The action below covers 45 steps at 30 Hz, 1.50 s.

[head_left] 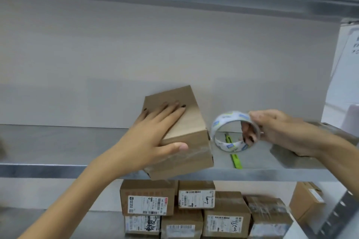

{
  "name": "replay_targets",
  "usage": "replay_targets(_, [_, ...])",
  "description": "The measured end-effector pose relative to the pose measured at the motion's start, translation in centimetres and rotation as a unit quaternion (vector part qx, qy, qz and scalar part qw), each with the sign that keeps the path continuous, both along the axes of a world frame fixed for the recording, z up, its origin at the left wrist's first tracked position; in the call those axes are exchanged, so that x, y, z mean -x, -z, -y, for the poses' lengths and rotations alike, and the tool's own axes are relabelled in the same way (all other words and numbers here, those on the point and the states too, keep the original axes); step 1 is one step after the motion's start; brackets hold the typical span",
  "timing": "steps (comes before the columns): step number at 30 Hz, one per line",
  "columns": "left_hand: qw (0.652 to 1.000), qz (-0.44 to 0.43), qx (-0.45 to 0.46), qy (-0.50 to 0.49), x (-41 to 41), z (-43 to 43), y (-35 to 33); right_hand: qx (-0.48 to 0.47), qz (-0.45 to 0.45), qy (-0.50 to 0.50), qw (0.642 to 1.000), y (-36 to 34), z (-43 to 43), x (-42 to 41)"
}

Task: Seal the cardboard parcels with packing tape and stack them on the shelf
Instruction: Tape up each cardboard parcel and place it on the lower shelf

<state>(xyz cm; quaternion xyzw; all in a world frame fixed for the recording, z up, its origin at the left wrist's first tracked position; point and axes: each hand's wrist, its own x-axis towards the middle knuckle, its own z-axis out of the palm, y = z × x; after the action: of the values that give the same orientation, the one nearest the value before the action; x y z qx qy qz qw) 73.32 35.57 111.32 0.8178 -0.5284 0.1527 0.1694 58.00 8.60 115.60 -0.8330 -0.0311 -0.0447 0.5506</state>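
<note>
The cardboard parcel is plain brown. The tape roll is whitish-clear with blue and yellow-green printed patches. The utility knife is lime green, the shelf dull grey metal. The stacked parcels below are brown with white labels, black barcodes and scrawls.

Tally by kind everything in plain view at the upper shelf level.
Brown cardboard box: 1
Roll of clear packing tape: 1
Lime-green utility knife: 1
Total: 3
Not counted: anything hidden under the right arm.
</note>
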Motion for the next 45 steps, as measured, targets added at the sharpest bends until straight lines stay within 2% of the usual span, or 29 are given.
replay_targets(2, [0.995, -0.029, 0.090, 0.025, -0.3, -1.5, 1.1, -0.048, 0.045, -0.036, 0.997, -0.4, -0.6, 0.2])
replay_targets(4, [0.983, -0.057, 0.170, 0.039, -0.2, -2.2, 2.1, -0.044, 0.085, -0.043, 0.994, -1.7, -2.5, 0.0])
replay_targets(8, [0.918, -0.214, 0.323, 0.083, 1.2, 0.2, 4.8, 0.031, 0.141, -0.052, 0.988, -6.5, -7.9, -1.4])
replay_targets(12, [0.863, -0.327, 0.381, 0.053, 1.0, 2.1, 6.9, 0.172, 0.121, -0.036, 0.977, -9.3, -11.8, -4.2])
replay_targets(15, [0.847, -0.321, 0.413, 0.093, 0.2, 1.7, 5.9, 0.222, 0.082, -0.044, 0.971, -10.1, -13.3, -5.2])
replay_targets(19, [0.854, -0.305, 0.402, 0.129, -0.1, 2.2, 2.3, 0.232, 0.066, -0.043, 0.970, -10.2, -14.1, -5.9])
replay_targets(22, [0.851, -0.320, 0.392, 0.140, -0.3, 2.7, 1.7, 0.281, 0.067, -0.020, 0.957, -10.3, -14.0, -5.9])
replay_targets(25, [0.850, -0.299, 0.408, 0.146, -0.8, 2.2, 2.2, 0.325, 0.060, 0.012, 0.944, -11.0, -12.7, -5.0])
replay_targets(28, [0.857, -0.282, 0.406, 0.147, -1.2, 1.7, 2.6, 0.358, 0.006, 0.031, 0.933, -11.1, -10.7, -3.6])
replay_targets(32, [0.866, -0.248, 0.413, 0.135, -0.7, 2.3, 2.4, 0.344, -0.043, 0.062, 0.936, -10.3, -8.9, -2.2])
replay_targets(36, [0.863, -0.248, 0.423, 0.126, -0.9, 2.5, 2.8, 0.393, -0.095, 0.103, 0.909, -9.8, -7.6, -1.9])
replay_targets(41, [0.862, -0.241, 0.427, 0.127, -1.3, 2.1, 3.1, 0.379, -0.144, 0.081, 0.911, -7.4, -7.0, -2.6])
replay_targets(45, [0.866, -0.240, 0.418, 0.133, -1.4, 2.0, 3.0, 0.320, -0.192, 0.037, 0.927, -5.5, -6.5, -3.4])
